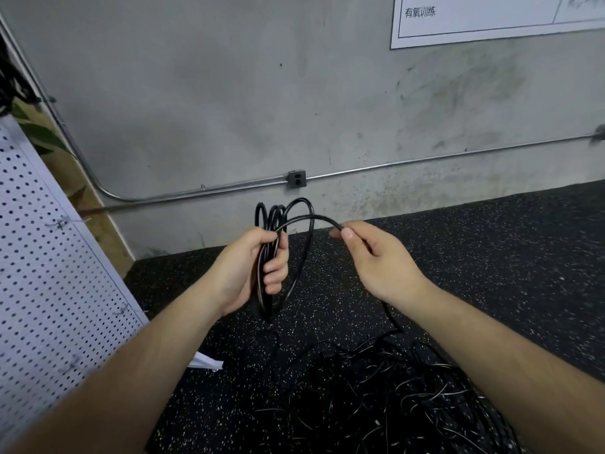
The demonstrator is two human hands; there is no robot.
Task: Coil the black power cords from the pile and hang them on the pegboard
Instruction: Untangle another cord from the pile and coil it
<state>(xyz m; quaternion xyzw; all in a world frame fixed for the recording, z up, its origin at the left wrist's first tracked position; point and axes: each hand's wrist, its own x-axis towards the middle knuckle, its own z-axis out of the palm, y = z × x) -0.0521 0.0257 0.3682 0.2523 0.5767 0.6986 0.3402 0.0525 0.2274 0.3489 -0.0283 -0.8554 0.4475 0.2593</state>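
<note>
**Loop in the making**

The left hand (pixel 258 267) has its grip wrapped round the coil (pixel 263 298), held up above the floor (pixel 507 257). The right hand (pixel 376 257) pinches the running cord (pixel 320 217) just beside it. The danger is that the tail drops into the pile (pixel 376 388), and a snag there could drag loops loose. The coil stands upright, long axis vertical, loop tops toward the wall.

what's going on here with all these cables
A person is coiling a black power cord. The left hand grips several finished loops, and the right hand pinches the cord to feed the next loop. The rest trails down to the pile on the floor. The pegboard stands at left; this coil is not yet hung.
</note>
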